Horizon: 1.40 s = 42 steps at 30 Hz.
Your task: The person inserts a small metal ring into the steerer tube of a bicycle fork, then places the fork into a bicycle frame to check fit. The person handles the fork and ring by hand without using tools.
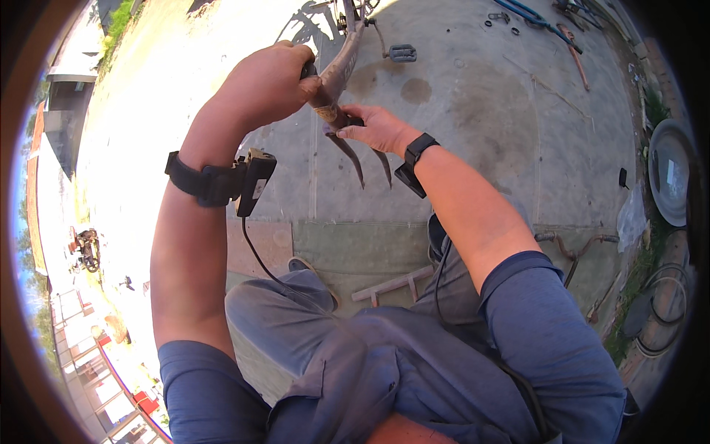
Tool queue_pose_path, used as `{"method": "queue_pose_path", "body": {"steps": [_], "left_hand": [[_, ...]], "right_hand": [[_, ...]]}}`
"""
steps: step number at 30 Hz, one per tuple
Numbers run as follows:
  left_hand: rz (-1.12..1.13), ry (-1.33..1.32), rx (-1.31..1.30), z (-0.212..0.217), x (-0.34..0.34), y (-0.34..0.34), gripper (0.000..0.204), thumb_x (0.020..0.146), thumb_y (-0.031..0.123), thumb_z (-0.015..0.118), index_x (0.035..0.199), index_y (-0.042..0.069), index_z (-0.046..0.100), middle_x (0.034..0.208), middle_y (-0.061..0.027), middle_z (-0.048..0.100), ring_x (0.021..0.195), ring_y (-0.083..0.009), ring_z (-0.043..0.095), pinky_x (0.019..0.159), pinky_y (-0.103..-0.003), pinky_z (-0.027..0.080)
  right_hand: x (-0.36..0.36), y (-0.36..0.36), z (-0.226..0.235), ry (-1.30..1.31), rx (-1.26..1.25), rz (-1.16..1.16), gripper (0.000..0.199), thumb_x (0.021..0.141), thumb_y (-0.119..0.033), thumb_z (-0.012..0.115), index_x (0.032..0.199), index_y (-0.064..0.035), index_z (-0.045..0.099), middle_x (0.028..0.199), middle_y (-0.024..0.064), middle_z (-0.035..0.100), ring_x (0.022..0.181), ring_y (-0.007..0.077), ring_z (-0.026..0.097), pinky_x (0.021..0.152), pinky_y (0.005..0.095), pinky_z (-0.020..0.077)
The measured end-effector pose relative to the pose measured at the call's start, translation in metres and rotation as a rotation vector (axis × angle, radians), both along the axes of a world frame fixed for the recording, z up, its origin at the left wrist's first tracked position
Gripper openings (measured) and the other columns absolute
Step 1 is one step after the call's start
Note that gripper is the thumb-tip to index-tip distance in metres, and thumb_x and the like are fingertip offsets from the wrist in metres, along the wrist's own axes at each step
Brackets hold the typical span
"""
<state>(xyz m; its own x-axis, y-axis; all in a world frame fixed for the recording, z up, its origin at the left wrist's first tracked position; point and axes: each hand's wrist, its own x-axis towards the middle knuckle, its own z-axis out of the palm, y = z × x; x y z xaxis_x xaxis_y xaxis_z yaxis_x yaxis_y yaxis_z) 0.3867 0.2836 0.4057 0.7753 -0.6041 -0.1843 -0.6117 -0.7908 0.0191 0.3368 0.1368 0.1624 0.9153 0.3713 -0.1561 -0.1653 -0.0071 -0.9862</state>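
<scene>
A worn bicycle frame (pixel 342 70) reaches toward me from the top of the view, with no wheel in its front fork (pixel 346 154). My left hand (pixel 270 78) is closed around the front end of the frame, at the head tube. A dark piece shows by its fingers, too covered to name. Just below, my right hand (pixel 379 129) pinches the top of the fork, thumb and fingers around the crown. Both bare fork legs point down toward me. Beyond them, a black pedal (pixel 403 53) hangs on its crank.
Small loose parts (pixel 500 18), a blue tube (pixel 529 15) and a rusty bar (pixel 575 59) lie far right. At right are a round metal basin (pixel 669 172) and handlebars (pixel 573 250). A low metal stand (pixel 396 286) sits between my legs. A cable (pixel 255 255) hangs from my left wrist device.
</scene>
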Motion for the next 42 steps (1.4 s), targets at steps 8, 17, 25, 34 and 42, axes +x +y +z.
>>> {"method": "queue_pose_path", "body": {"steps": [8,17,25,34,42], "left_hand": [[0.129,-0.074,-0.127,-0.002,-0.003,0.003,0.038,0.095,0.035,0.07,0.115,0.002,0.071,0.103,-0.0174,0.073,0.093,-0.034,0.071,0.085,-0.041,0.056],[-0.186,-0.041,-0.265,-0.012,0.005,0.016,0.039,0.096,0.035,0.067,0.118,0.003,0.072,0.1,-0.0175,0.074,0.092,-0.0355,0.071,0.085,-0.04,0.056],[0.263,0.064,0.029,0.003,0.001,-0.002,0.031,0.089,0.024,0.069,0.108,0.0,0.073,0.105,-0.02,0.07,0.102,-0.0375,0.068,0.088,-0.045,0.055],[0.013,-0.07,-0.14,0.001,-0.005,0.008,0.039,0.091,0.037,0.073,0.102,0.0,0.072,0.102,-0.02,0.071,0.097,-0.0354,0.07,0.083,-0.044,0.055],[-0.085,-0.001,-0.165,-0.001,0.005,0.016,0.042,0.094,0.036,0.073,0.117,0.001,0.071,0.101,-0.0181,0.074,0.094,-0.0337,0.071,0.084,-0.04,0.056]], "right_hand": [[-0.001,-0.002,0.003,-0.019,-0.038,0.002,0.057,0.095,-0.016,0.075,0.147,-0.0023,0.054,0.133,0.0086,0.068,0.123,0.0167,0.061,0.109,0.032,0.0451],[0.001,0.001,-0.005,-0.022,0.021,0.004,0.058,0.094,-0.016,0.076,0.146,-0.0014,0.054,0.131,0.0084,0.069,0.121,0.0172,0.061,0.108,0.032,0.0452],[0.001,0.0,-0.003,-0.009,0.001,0.02,0.059,0.095,-0.013,0.075,0.148,-0.001,0.052,0.134,0.0082,0.067,0.123,0.0162,0.06,0.11,0.0321,0.0439],[-0.002,0.0,0.002,0.029,0.018,0.002,0.06,0.095,-0.014,0.075,0.149,-0.0024,0.052,0.134,0.0084,0.067,0.124,0.0171,0.06,0.11,0.0321,0.044],[0.0,0.002,-0.001,0.062,0.045,-0.002,0.061,0.095,-0.016,0.076,0.149,-0.0025,0.052,0.134,0.0082,0.067,0.124,0.0168,0.061,0.11,0.0322,0.0449]]}}
